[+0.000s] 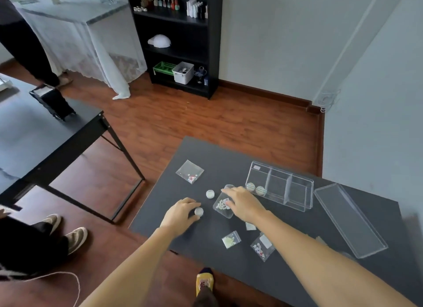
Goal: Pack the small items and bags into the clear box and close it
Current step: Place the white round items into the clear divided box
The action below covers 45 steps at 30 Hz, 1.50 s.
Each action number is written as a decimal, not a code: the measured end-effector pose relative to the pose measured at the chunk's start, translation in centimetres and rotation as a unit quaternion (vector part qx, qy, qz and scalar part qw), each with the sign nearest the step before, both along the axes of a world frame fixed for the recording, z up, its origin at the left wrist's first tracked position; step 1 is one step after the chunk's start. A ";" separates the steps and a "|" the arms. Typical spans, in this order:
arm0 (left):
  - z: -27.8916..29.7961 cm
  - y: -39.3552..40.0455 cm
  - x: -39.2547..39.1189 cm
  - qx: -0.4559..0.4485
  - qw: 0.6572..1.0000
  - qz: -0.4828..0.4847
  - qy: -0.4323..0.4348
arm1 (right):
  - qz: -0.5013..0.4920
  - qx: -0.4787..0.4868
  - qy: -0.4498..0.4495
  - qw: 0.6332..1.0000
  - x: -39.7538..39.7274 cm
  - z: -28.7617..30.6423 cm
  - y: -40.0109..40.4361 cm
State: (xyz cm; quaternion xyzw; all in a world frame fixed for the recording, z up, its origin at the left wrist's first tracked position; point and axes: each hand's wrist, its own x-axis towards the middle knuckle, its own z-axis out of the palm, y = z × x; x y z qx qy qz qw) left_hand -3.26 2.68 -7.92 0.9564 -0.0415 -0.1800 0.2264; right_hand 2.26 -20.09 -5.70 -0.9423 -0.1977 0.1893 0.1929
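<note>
A clear box (280, 185) with three compartments stands open on the dark table (229, 261); two small round jars (255, 188) sit in its left compartment. Its clear lid (350, 219) lies apart to the right. My left hand (180, 214) curls around a small round jar (199, 211) on the table. My right hand (243, 203) lies flat over a clear bag of pale beads (223, 206), fingers spread. Another round jar (210, 194) stands between my hands. A bag with red and white bits (190, 171) lies far left. Smaller bags (231, 239) (262, 247) lie near my right forearm.
A second dark table (45, 133) stands to the left across a gap of wooden floor. Another person's feet in shoes (68, 231) are at the lower left. A black shelf unit (180, 39) stands against the far wall. The table's near left edge is close to my left wrist.
</note>
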 end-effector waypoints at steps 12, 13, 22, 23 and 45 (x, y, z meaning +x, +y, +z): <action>-2.0 0.9 0.6 -0.092 0.995 -0.009 -0.031 | 0.034 -0.034 -0.012 0.999 2.8 -4.0 5.6; -2.1 1.1 0.7 -0.096 0.995 -0.007 -0.028 | 0.035 -0.038 -0.013 0.999 2.9 -4.2 5.7; -1.7 1.5 3.1 -0.188 0.980 0.059 0.030 | -0.091 0.028 0.046 0.994 4.0 -2.1 5.2; -1.4 1.4 3.8 -0.199 0.977 0.069 0.032 | -0.117 0.052 0.043 0.991 4.3 -1.6 4.8; 1.4 -17.0 17.4 0.045 0.976 -0.204 -0.059 | -0.401 0.159 -0.018 0.902 8.2 0.9 -10.1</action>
